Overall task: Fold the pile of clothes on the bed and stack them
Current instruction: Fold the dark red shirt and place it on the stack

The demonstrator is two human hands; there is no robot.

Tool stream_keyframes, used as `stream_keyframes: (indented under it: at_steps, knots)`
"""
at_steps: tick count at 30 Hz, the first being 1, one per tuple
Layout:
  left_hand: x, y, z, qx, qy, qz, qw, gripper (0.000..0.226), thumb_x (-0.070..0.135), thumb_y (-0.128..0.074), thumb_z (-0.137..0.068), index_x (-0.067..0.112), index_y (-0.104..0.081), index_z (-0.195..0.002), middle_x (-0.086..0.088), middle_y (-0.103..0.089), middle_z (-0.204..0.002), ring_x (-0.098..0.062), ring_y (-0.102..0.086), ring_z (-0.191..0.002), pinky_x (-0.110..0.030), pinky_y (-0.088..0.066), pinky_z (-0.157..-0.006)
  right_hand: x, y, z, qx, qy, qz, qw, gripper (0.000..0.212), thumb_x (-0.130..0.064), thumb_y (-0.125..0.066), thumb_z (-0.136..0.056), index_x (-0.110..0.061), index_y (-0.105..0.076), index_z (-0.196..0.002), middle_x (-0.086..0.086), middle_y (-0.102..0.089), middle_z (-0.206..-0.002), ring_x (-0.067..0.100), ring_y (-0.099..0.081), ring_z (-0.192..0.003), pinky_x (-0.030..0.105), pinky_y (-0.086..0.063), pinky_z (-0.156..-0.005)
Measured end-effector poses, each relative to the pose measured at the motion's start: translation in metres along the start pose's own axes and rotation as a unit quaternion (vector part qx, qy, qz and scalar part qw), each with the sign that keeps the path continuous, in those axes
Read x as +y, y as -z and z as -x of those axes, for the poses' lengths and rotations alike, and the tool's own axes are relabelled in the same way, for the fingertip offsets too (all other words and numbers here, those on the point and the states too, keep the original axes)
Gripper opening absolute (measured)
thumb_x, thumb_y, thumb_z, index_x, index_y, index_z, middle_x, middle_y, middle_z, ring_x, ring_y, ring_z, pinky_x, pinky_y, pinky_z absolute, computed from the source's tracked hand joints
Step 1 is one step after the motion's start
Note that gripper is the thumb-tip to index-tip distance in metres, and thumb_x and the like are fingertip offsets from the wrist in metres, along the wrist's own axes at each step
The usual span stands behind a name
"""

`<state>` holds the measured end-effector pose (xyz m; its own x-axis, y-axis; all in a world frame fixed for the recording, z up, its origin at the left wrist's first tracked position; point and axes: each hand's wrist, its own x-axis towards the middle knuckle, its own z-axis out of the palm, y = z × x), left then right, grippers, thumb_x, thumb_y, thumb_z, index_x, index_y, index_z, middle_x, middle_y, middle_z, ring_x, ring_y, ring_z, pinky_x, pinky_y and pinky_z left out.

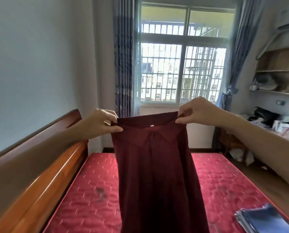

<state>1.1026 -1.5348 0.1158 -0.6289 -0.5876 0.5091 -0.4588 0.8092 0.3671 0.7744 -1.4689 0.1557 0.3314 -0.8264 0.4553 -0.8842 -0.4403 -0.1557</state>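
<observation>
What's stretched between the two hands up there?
In the head view, the top edge of a dark red shirt, collar showing, spans from the left hand to the right hand; both pinch it.

Daylight pours in through the window [182, 64] straight ahead, and the panes are blown out to near white. The dark red shirt [157, 174] is backlit, its lower half sinking into shadow with little detail. The left wall [39, 56] is evenly, softly lit. Wide-angle distortion bends the curtains [123, 56] and the shelves [278, 71] at the edges, where sharpness falls off.
</observation>
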Motion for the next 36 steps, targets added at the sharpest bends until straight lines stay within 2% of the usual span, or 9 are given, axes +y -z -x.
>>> stream_keyframes:
  at_steps: [4,9,12,15,20,24,29,33,36]
  knots:
    - [-0.004,-0.008,-0.013,0.096,0.021,0.053,0.994,0.012,0.008,-0.077,-0.078,0.004,-0.065,-0.075,-0.016,-0.065,-0.074,-0.037,-0.062,-0.074,-0.042,-0.052,-0.072,0.005,0.01,0.004,0.018,-0.046,-0.045,0.998,0.02,-0.022,-0.081,-0.074,-0.034,-0.065,-0.068,-0.01,-0.062,-0.056,0.0,-0.051,-0.051,0.017,-0.042,-0.058]
    - [-0.016,-0.022,-0.042,0.179,0.06,0.169,0.967,0.027,0.007,-0.074,-0.081,0.024,-0.06,-0.098,0.0,-0.073,-0.082,-0.015,-0.071,-0.079,-0.032,-0.057,-0.076,0.016,0.014,0.01,0.078,-0.099,-0.114,0.985,0.03,-0.011,-0.076,-0.081,-0.023,-0.057,-0.101,0.024,-0.06,-0.075,0.029,-0.052,-0.063,0.039,-0.048,-0.069]
    - [-0.024,-0.039,-0.061,0.174,0.073,0.149,0.971,0.023,0.01,-0.068,-0.087,0.018,-0.065,-0.108,0.0,-0.073,-0.094,-0.015,-0.069,-0.089,-0.039,-0.054,-0.089,0.027,0.002,0.007,0.116,-0.16,-0.047,0.979,0.017,-0.018,-0.073,-0.084,-0.015,-0.066,-0.099,0.015,-0.068,-0.082,0.03,-0.064,-0.079,0.04,-0.049,-0.082]
    - [-0.027,-0.058,-0.073,0.189,0.087,0.084,0.974,0.013,0.013,-0.064,-0.09,0.016,-0.066,-0.102,-0.001,-0.071,-0.097,-0.014,-0.066,-0.085,-0.027,-0.051,-0.082,0.031,-0.02,0.003,0.16,-0.229,-0.007,0.96,0.018,-0.026,-0.071,-0.086,-0.009,-0.065,-0.084,0.008,-0.067,-0.08,0.025,-0.062,-0.079,0.036,-0.046,-0.079]
    - [-0.018,-0.076,-0.08,0.2,0.151,0.046,0.967,0.017,0.013,-0.067,-0.088,0.004,-0.067,-0.103,-0.009,-0.071,-0.096,-0.02,-0.064,-0.089,-0.021,-0.041,-0.079,0.021,-0.054,0.001,0.232,-0.307,-0.076,0.92,0.023,-0.022,-0.07,-0.084,-0.003,-0.07,-0.095,0.01,-0.071,-0.084,0.029,-0.068,-0.082,0.045,-0.052,-0.085]
    - [0.006,-0.073,-0.078,0.211,0.136,0.064,0.966,0.014,0.013,-0.069,-0.087,0.005,-0.07,-0.099,-0.006,-0.072,-0.093,-0.016,-0.064,-0.085,-0.02,-0.045,-0.078,-0.009,-0.063,-0.007,0.292,-0.279,-0.046,0.913,0.012,-0.027,-0.074,-0.075,-0.019,-0.071,-0.084,-0.016,-0.059,-0.064,0.012,-0.064,-0.074,0.025,-0.043,-0.069]
    - [0.052,-0.068,-0.069,0.21,0.107,0.214,0.948,0.005,0.008,-0.066,-0.088,0.009,-0.07,-0.091,-0.008,-0.074,-0.087,-0.016,-0.07,-0.082,-0.035,-0.057,-0.083,-0.065,-0.065,-0.023,0.329,-0.211,-0.06,0.919,0.012,-0.03,-0.071,-0.079,-0.017,-0.071,-0.079,-0.006,-0.068,-0.069,0.011,-0.063,-0.072,0.028,-0.047,-0.068]
    - [0.063,-0.061,-0.063,0.223,0.12,0.367,0.895,0.008,0.007,-0.059,-0.094,0.004,-0.067,-0.096,-0.008,-0.074,-0.083,-0.02,-0.073,-0.081,-0.031,-0.06,-0.071,-0.087,-0.062,-0.026,0.309,-0.155,-0.143,0.927,0.019,-0.026,-0.061,-0.091,-0.017,-0.077,-0.088,0.001,-0.072,-0.08,0.015,-0.066,-0.079,0.036,-0.05,-0.078]
    - [0.06,-0.058,-0.055,0.217,0.108,0.47,0.849,0.014,0.015,-0.07,-0.088,0.006,-0.066,-0.098,-0.002,-0.075,-0.078,-0.015,-0.073,-0.075,-0.019,-0.055,-0.063,-0.088,-0.063,-0.024,0.256,-0.137,-0.222,0.931,0.028,-0.011,-0.052,-0.092,-0.022,-0.076,-0.102,-0.003,-0.064,-0.084,0.011,-0.062,-0.084,0.028,-0.05,-0.083]
